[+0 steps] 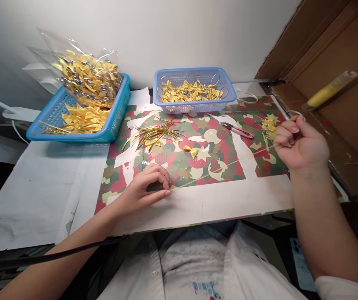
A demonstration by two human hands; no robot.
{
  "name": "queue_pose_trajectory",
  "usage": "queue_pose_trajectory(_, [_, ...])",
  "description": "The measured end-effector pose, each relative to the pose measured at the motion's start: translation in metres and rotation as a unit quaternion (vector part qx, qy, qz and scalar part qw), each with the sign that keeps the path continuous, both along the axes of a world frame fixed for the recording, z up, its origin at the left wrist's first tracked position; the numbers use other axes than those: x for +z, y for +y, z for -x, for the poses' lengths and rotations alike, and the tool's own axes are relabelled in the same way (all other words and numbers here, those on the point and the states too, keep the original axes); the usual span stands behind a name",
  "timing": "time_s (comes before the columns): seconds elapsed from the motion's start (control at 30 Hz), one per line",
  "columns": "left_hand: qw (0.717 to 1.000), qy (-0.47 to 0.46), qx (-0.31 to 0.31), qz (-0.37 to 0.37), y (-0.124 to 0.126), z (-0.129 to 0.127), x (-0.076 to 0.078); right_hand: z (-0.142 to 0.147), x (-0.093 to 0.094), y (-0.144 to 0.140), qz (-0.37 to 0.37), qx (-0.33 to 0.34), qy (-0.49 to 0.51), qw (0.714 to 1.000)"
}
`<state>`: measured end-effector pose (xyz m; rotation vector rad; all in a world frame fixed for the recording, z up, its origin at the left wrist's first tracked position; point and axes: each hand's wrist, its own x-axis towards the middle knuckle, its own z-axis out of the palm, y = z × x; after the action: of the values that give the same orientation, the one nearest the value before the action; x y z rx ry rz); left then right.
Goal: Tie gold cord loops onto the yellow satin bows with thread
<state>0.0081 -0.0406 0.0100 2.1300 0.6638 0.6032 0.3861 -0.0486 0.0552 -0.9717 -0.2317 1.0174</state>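
I see the left hand (152, 183) pinching thread (223, 168) that runs toward two o'clock into the curled right hand (304, 146).

A plain pale wall (197, 37) rises behind the worktable (219, 204), brightest toward the middle and greyer at the far left. White paper (25, 183) covers the table's left part; a red, green and cream patterned sheet (116, 183), torn in places to white, spreads across the middle. Brown cardboard (332, 46) walls the right side. Below the table edge, it is dark.
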Motion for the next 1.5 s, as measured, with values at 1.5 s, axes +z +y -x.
queue_pose_trajectory(1.5, [0.907,-0.105,0.037,0.407,0.033,-0.003,0.014,0.009,0.037,0.068,-0.062,0.03,-0.11,0.992])
